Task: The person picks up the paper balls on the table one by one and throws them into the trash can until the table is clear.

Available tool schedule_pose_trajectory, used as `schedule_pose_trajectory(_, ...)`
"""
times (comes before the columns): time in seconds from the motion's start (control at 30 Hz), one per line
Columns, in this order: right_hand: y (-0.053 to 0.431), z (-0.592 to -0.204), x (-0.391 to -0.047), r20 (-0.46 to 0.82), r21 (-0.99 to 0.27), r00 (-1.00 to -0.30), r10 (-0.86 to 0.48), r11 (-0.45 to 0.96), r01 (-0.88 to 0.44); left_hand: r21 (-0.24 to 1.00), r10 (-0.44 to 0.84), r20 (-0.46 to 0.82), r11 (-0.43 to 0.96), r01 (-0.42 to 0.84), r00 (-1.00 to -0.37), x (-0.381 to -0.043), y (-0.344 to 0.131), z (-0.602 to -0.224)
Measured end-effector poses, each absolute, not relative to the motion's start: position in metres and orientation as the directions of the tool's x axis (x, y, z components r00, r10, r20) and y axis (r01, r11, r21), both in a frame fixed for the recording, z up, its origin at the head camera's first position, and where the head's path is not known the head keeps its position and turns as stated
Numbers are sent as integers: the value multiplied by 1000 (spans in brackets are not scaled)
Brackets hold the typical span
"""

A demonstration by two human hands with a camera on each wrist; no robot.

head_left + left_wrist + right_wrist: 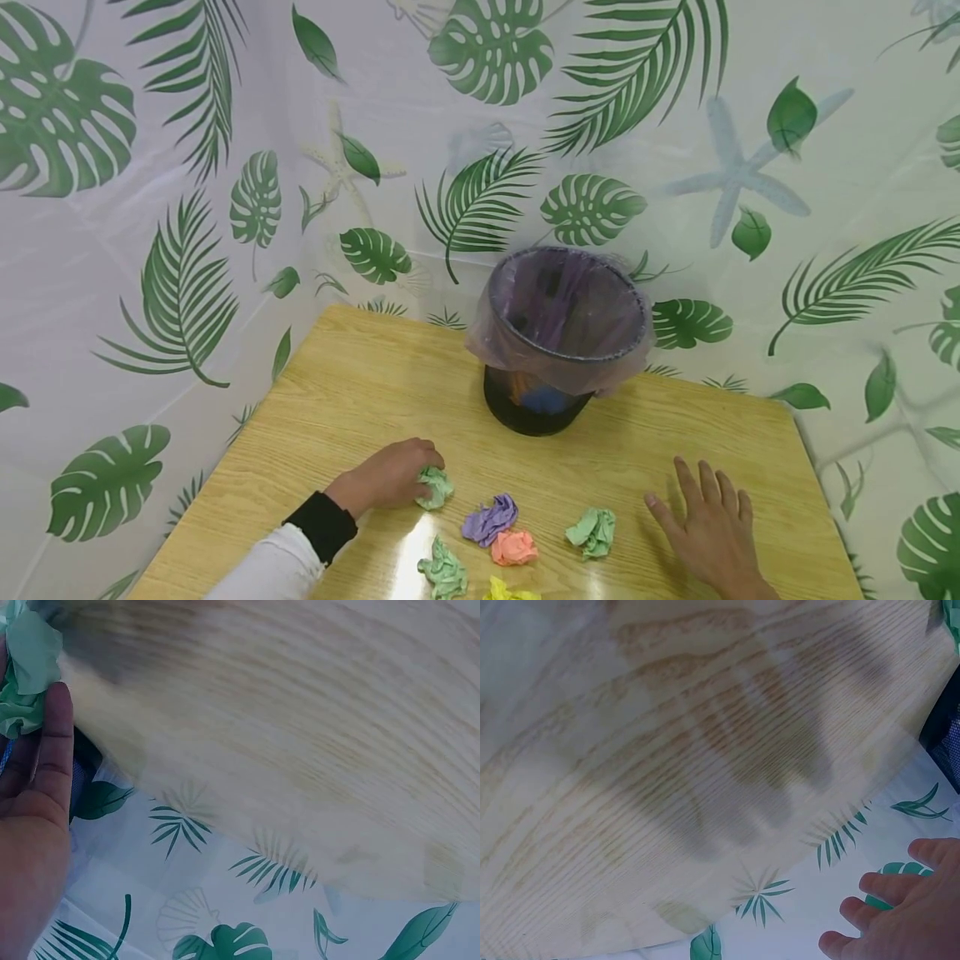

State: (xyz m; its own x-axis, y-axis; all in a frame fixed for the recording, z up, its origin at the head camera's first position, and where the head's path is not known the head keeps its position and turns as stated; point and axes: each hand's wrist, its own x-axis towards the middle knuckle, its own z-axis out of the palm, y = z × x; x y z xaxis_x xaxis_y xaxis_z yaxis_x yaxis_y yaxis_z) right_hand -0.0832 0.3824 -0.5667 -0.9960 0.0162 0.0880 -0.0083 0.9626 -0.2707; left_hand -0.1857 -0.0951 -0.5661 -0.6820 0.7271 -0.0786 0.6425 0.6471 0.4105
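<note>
My left hand (pixel 396 475) grips a crumpled green paper ball (pixel 435 488) at the left of the table; the left wrist view shows the same green paper (pixel 34 664) against the fingers (pixel 56 742). Over the right side of the table, my right hand (pixel 712 529) has its fingers spread and holds nothing. Between the hands lie a purple paper ball (pixel 491 520), an orange paper ball (pixel 514 548) touching or close beside it, and another green paper ball (pixel 592 533) nearer the right hand. A further green ball (pixel 443 570) and a yellow one (pixel 510 590), partly cut off, lie closest to me.
A dark mesh waste bin (pixel 536 408) lined with a translucent purple bag (pixel 480 333) stands at the table's back. Orange and blue shapes show through its side. The wooden table (pixel 375 383) meets a leaf-printed cloth (pixel 187 292) behind and at the left.
</note>
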Motion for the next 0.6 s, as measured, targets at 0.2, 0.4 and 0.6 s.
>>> schedule_pose_trajectory(0.2,381,-567,-83,76,-271,-997,16,963,-5,440,743,9,598,670,-669,-191,-91,-551)
schedule_pose_trajectory(0.4,381,-567,-82,81,-263,-997,10,965,-11,412,746,218,514,752,-629,-196,-80,-525)
schedule_pose_trajectory(0.6,382,-567,-83,73,-257,-997,14,966,-6,395,723,432,387,833,-540,-202,-64,-492)
